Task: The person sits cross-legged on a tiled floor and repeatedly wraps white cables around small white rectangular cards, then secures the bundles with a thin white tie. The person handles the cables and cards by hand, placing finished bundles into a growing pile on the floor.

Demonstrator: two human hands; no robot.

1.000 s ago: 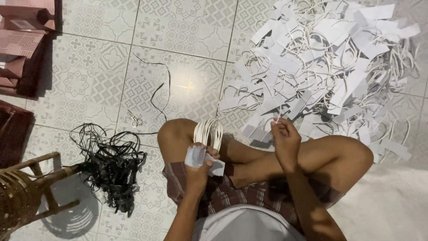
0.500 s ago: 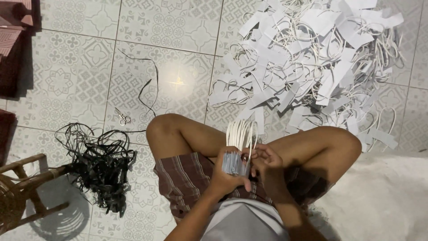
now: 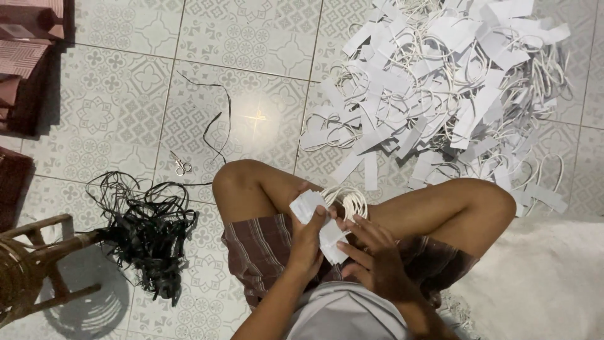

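Both hands — left hand, right hand — clasp a light, floppy stack of white paper strips with cord loops; best pinched at the paper ends.

Pale patterned ceramic floor tiles carry a bright glint of overhead light. A brown wooden stool casts a shadow at lower left; dark reddish furniture lines the left edge.

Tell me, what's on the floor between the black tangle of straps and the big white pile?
In the head view, small scissors and a loose black strap lie on the tiles between the black tangle and white pile. The person's bent knee is there too.
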